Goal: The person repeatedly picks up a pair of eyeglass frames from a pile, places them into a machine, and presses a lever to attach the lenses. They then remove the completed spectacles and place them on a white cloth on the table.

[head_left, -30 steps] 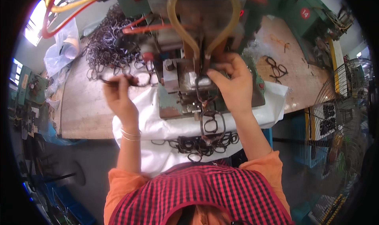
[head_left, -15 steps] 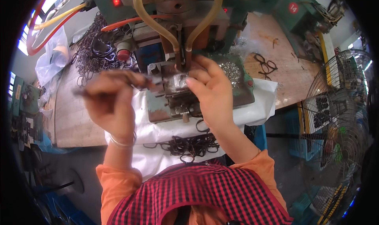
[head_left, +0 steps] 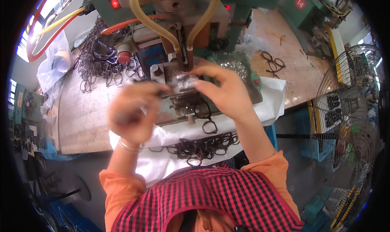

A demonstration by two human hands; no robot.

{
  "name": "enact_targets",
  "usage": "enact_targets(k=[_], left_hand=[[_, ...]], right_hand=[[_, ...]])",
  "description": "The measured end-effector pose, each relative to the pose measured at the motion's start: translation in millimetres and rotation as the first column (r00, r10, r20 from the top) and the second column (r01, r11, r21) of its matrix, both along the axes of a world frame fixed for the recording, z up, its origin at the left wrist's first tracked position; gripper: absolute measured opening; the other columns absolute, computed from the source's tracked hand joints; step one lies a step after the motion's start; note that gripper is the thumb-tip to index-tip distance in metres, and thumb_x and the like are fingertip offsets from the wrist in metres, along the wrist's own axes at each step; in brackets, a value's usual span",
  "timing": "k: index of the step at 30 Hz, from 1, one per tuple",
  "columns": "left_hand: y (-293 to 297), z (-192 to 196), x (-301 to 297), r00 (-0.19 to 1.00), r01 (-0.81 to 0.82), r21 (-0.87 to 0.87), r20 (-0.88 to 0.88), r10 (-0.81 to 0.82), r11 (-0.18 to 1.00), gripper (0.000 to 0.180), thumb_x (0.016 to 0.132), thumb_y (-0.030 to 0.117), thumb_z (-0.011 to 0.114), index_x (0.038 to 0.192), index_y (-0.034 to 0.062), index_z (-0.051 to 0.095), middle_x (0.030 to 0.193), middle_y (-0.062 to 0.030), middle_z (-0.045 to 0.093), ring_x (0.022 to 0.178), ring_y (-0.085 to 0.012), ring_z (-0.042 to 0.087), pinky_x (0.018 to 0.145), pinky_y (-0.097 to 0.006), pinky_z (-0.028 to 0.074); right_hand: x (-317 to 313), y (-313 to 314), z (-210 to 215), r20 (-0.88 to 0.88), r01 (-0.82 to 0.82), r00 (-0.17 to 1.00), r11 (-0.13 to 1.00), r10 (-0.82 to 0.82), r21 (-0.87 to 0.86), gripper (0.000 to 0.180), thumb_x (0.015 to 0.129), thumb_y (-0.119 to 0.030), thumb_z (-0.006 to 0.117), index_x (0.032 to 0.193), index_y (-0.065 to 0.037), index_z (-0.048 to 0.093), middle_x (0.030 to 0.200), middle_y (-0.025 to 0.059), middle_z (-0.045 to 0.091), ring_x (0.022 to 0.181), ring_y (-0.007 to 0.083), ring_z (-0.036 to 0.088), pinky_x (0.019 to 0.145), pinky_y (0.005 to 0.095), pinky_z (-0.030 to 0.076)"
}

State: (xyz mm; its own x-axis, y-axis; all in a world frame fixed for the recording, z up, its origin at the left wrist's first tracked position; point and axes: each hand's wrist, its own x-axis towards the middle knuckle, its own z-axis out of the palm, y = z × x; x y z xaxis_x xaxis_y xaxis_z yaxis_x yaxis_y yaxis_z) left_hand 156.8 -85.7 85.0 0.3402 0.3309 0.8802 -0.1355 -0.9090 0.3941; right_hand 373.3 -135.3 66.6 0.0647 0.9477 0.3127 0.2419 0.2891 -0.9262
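Note:
My left hand (head_left: 134,110) is smeared by motion left of the machine's fixture. Its fingers look curled, with a dark, blurred thing by the fingertips that I cannot make out. My right hand (head_left: 227,89) reaches over the fixture's right side. Its thumb and forefinger are bent together at the shiny metal fixture block (head_left: 183,82), and what lies between them is hidden. Just below, a dark eyeglass frame (head_left: 209,127) hangs at the front of the fixture. The green press (head_left: 176,5) stands above, with two yellowish hoses (head_left: 140,17) running down to its working head.
Dark eyeglass frames lie in a pile (head_left: 201,148) on white sheeting (head_left: 142,167) close to me. A larger heap (head_left: 97,55) sits at the back left, near a red button (head_left: 124,57). Small metal bits (head_left: 235,69) lie right of the fixture. A wire-caged fan (head_left: 349,122) stands at the right.
My left hand has moved right and slightly down. My right hand stays at the fixture, shifted a little to the right. More of the hanging eyeglass frame shows below the fixture.

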Motion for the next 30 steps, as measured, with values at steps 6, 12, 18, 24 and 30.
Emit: enact_targets(k=[6, 12, 18, 24, 30], left_hand=[[-4, -24, 29, 0.951, 0.002, 0.549, -0.26, 0.168, 0.836, 0.023, 0.071, 0.006, 0.072, 0.09, 0.01, 0.059, 0.106, -0.0063, 0.07, 0.075, -0.0161, 0.063, 0.064, -0.028, 0.057], [-1, -44, 21, 0.972, -0.064, 0.539, -0.158, 0.176, 0.84, 0.018, 0.077, 0.006, 0.07, 0.092, 0.009, 0.06, 0.109, -0.0062, 0.07, 0.083, -0.0172, 0.066, 0.083, -0.033, 0.061], [-33, -45, -9, 0.933, -0.07, 0.382, -0.302, 0.196, 0.922, 0.021, 0.077, 0.005, 0.071, 0.097, 0.0046, 0.065, 0.117, -0.0152, 0.067, 0.103, -0.0312, 0.07, 0.097, -0.047, 0.055], [80, -53, -61, 0.593, -0.733, 0.294, -0.166, 0.788, 0.614, 0.019, 0.075, 0.001, 0.068, 0.093, 0.0072, 0.069, 0.094, -0.0088, 0.068, 0.082, -0.0292, 0.062, 0.072, -0.04, 0.047], [265, -152, -49, 0.121, -0.736, 0.432, -0.673, 0.729, 0.521, 0.016, 0.08, 0.015, 0.062, 0.091, 0.0165, 0.073, 0.091, -0.004, 0.07, 0.101, -0.0278, 0.061, 0.092, -0.046, 0.044]], right_hand=[[92, -15, -95, -0.073, 0.611, 0.787, 0.79, -0.613, -0.05, 0.034, 0.092, -0.002, 0.06, 0.126, 0.001, 0.06, 0.118, 0.0121, 0.067, 0.108, 0.0189, 0.061, 0.096, 0.0301, 0.046], [49, -49, -93, 0.682, 0.56, 0.581, 0.826, -0.444, 0.061, 0.038, 0.082, -0.014, 0.073, 0.118, -0.004, 0.065, 0.102, 0.0125, 0.067, 0.098, 0.0316, 0.061, 0.084, 0.0416, 0.05], [64, -7, -105, 0.763, 0.575, 0.343, 0.765, -0.547, 0.29, 0.015, 0.083, -0.016, 0.07, 0.096, -0.007, 0.068, 0.09, 0.012, 0.065, 0.092, 0.0346, 0.059, 0.078, 0.0461, 0.048], [64, -6, -95, 0.666, 0.495, 0.445, 0.785, -0.598, 0.374, 0.009, 0.085, -0.013, 0.066, 0.092, -0.009, 0.069, 0.09, 0.0129, 0.066, 0.09, 0.0351, 0.06, 0.077, 0.0452, 0.048], [73, 10, -99, 0.444, 0.581, 0.63, 0.766, -0.637, 0.275, 0.018, 0.084, -0.015, 0.07, 0.098, -0.005, 0.076, 0.094, 0.0153, 0.072, 0.088, 0.0308, 0.067, 0.081, 0.0365, 0.051]])
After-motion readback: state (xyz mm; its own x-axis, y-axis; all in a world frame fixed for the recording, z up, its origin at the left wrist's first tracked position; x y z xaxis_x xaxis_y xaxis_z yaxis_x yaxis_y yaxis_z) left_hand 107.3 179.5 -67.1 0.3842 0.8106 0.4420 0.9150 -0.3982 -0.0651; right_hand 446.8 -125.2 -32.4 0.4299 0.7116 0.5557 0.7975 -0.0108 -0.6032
